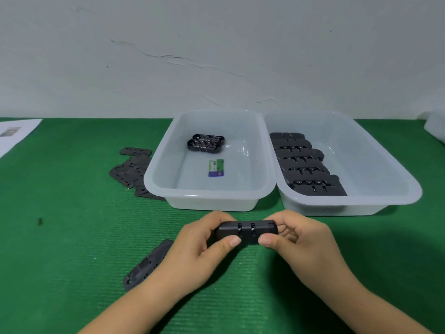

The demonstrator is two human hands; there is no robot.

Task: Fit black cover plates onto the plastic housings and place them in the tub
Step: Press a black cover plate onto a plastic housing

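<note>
Left hand (204, 239) and right hand (296, 237) both gripping black housing (245, 231), thumbs on near edge, held just above green mat (72, 237). Likely pressing cover home: squeeze evenly at both ends, check flush seating. Then into right tub (385, 165) beside finished row (303, 162). Spare cover plates (130, 169) left of left tub (168, 150).
</note>
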